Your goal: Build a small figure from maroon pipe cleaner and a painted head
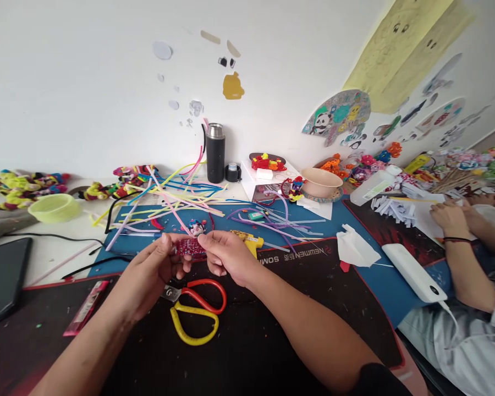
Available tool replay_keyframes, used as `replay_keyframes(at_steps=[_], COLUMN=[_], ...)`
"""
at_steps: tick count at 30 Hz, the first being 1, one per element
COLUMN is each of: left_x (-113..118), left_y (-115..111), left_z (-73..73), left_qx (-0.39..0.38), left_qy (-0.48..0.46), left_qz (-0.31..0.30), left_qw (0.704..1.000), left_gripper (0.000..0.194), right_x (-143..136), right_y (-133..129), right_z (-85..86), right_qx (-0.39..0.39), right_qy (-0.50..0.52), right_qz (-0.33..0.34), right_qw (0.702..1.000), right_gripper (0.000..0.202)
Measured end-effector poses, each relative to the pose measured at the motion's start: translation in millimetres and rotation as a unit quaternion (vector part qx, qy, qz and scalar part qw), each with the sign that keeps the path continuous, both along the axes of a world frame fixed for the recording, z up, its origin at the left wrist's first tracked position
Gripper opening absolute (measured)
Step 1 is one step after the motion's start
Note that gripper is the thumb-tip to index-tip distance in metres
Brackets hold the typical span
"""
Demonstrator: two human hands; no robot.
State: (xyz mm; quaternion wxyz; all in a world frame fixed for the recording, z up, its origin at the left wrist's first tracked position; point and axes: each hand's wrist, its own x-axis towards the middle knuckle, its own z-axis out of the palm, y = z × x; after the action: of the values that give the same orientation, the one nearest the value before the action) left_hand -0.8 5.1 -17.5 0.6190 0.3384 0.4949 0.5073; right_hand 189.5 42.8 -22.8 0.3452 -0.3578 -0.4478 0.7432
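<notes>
Between my two hands is a small pipe-cleaner doll (pixel 192 248) with a glittery dark red body and a blue-and-white head. My left hand (pixel 159 264) is closed around the left end of the red body, its thumb on top. With thumb and index finger pressed together, my right hand (pixel 225 256) pinches the doll just below its head; the exact spot is hidden by the fingers. Right below my hands lie scissors (pixel 202 313) with one red and one yellow handle. Behind my right hand a yellow glue gun (pixel 251 242) is partly covered.
Loose pipe cleaners (pixel 173 195) spread behind my hands. A black thermos (pixel 215 154) stands by the wall. To the left are a yellow-green bowl (pixel 54 209), finished dolls (pixel 25 184) and a dark tablet (pixel 4 280). A white power bank (pixel 414 273) and another person's hands (pixel 454 217) are at right.
</notes>
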Motion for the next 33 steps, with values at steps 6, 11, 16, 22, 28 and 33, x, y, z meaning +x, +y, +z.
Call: replay_keyframes(at_steps=[6, 11, 16, 22, 28, 33], left_x=[-2.7, 1.7, 18.8, 38.4, 46.4, 47.9], left_y=[-0.7, -4.1, -13.6, -23.2, -23.3, -23.1], left_z=[4.6, 2.5, 5.1, -2.1, -19.0, -24.2], left_qx=[0.033, 0.07, 0.092, 0.151, 0.198, 0.201], left_qy=[0.045, 0.073, 0.149, 0.24, 0.295, 0.313], left_qz=[-0.008, -0.022, -0.1, -0.089, -0.059, -0.048], left_qw=[0.998, 0.995, 0.979, 0.955, 0.933, 0.927], left_gripper=[0.055, 0.048, 0.052, 0.046, 0.039, 0.039], right_x=[0.8, -0.1, -4.8, -10.9, -18.7, -23.1], right_y=[0.3, 5.9, 6.5, 2.5, -0.1, -3.5], right_z=[-0.7, -11.6, -18.6, -14.3, -20.8, -28.7], right_qx=[0.004, -0.005, -0.028, -0.065, -0.068, -0.053], right_qy=[0.017, 0.031, 0.045, 0.028, 0.041, 0.065], right_qz=[0.005, -0.043, -0.088, -0.127, -0.163, -0.17], right_qw=[1.0, 0.999, 0.995, 0.989, 0.983, 0.982], right_gripper=[0.074, 0.073, 0.075, 0.071, 0.063, 0.059])
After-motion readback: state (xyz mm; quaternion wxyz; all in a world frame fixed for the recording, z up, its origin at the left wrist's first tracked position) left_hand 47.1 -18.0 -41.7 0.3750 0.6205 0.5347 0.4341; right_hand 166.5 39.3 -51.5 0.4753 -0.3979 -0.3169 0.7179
